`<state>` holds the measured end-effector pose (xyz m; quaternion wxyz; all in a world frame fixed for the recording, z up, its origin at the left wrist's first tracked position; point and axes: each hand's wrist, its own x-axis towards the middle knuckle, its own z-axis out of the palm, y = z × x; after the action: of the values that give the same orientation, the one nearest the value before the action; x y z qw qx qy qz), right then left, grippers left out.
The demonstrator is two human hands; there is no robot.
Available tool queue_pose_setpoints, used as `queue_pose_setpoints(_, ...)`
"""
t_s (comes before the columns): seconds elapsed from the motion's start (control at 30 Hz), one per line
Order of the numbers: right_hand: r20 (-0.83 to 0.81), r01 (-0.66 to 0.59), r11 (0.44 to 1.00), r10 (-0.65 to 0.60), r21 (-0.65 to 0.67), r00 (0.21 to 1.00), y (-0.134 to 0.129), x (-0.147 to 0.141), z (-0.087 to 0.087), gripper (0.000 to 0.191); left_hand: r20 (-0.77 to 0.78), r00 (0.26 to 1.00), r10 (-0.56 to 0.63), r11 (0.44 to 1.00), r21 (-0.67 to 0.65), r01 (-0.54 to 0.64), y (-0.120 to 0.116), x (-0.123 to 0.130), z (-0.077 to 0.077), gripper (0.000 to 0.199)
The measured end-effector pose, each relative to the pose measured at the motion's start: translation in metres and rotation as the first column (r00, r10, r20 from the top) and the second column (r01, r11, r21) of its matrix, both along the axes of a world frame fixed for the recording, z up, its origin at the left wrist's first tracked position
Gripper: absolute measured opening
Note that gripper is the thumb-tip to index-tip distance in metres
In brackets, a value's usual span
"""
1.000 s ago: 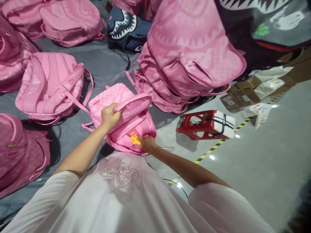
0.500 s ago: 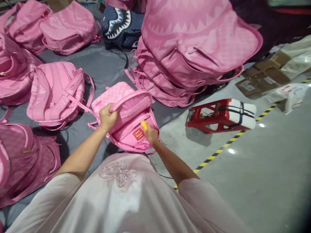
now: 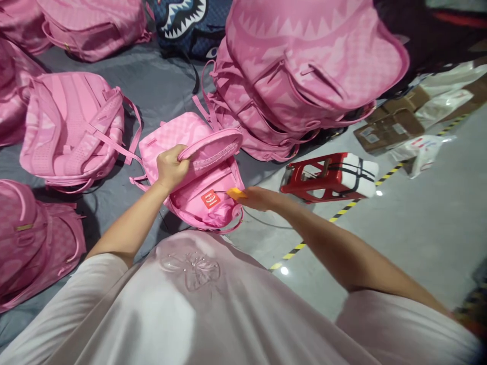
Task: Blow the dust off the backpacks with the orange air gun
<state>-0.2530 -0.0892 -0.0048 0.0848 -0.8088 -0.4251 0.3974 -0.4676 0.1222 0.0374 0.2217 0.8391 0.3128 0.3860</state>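
Note:
A small pink backpack [image 3: 190, 190] lies open in front of me, with a red label [image 3: 210, 198] on its inside. My left hand [image 3: 173, 165] is closed on the edge of its raised flap. Over the bag's right side, my right hand [image 3: 256, 198] grips a small yellow-orange tool [image 3: 236, 193]. A thin dark line runs from the tool toward the label. The fingertips of my right hand are partly hidden behind the tool.
Several pink backpacks [image 3: 72, 126] lie at the left on a grey cloth [image 3: 160, 83]. A tall pink pile [image 3: 281, 76] stands behind, beside a blue shark-mouth bag [image 3: 194, 28]. At the right are a red and white stool [image 3: 331, 176] and cardboard boxes [image 3: 391, 129].
My right hand has moved right, away from the label, with the yellow tool now pointing left. My left hand still holds the flap. The whole view has shifted somewhat.

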Motion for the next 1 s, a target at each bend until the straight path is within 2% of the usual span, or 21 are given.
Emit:
queue_pose_setpoints(0.07,-0.085,0.033,0.99,-0.045,-0.139,0.995,-0.02,0.027,0.02,0.024,0.007,1.0,0.0,1.0,-0.006,0.0,0.0,0.0,0.0,0.02)
queue_pose_setpoints(0.17,-0.286,0.081,0.925,-0.198,-0.372,0.938,-0.05,0.048,0.041,0.034,-0.002,1.0,0.011,1.0,-0.025,-0.012,0.001,0.0,0.0,0.018)
queue_pose_setpoints(0.23,-0.407,0.155,0.913,-0.314,-0.378,0.857,-0.066,0.048,0.044,0.042,-0.002,1.0,0.023,0.999,-0.036,-0.023,0.001,0.0,0.0,0.018)
queue_pose_setpoints(0.3,-0.528,0.301,0.905,-0.42,-0.3,0.738,-0.076,0.041,0.038,0.052,0.004,1.0,0.029,0.999,-0.041,-0.028,0.002,0.001,0.0,0.017)
queue_pose_setpoints(0.37,-0.645,0.443,0.864,-0.482,-0.239,0.592,-0.08,0.031,0.023,0.059,0.004,1.0,0.026,0.999,-0.044,-0.026,0.003,0.002,0.001,0.017)
queue_pose_setpoints(0.43,-0.741,0.514,0.833,-0.474,-0.203,0.476,-0.08,0.021,0.007,0.061,0.003,1.0,0.013,0.999,-0.045,-0.013,0.003,0.002,0.002,0.017)
queue_pose_setpoints(0.5,-0.8,0.532,0.828,-0.437,-0.18,0.41,-0.077,0.013,-0.008,0.06,0.013,1.0,-0.002,0.999,-0.043,0.003,0.002,0.003,0.004,0.018)
queue_pose_setpoints(0.63,-0.836,0.527,0.836,-0.393,-0.152,0.383,-0.075,0.005,-0.02,0.055,0.018,1.0,-0.009,0.999,-0.035,0.01,-0.001,0.002,0.007,0.023)
queue_pose_setpoints(0.87,-0.843,0.456,0.87,-0.382,-0.189,0.378,-0.095,0.009,-0.006,0.056,-0.013,1.0,-0.006,0.998,-0.066,0.006,-0.007,0.002,0.007,0.025)
queue_pose_setpoints(0.93,-0.815,0.417,0.882,-0.4,-0.219,0.418,-0.106,0.012,-0.002,0.056,-0.045,0.999,0.009,0.993,-0.118,-0.014,-0.016,-0.001,0.01,0.026)
queue_pose_setpoints(1.0,-0.745,0.417,0.877,-0.442,-0.24,0.499,-0.118,0.017,-0.002,0.057,-0.11,0.994,-0.022,0.972,-0.236,-0.004,-0.032,-0.012,0.019,0.028)
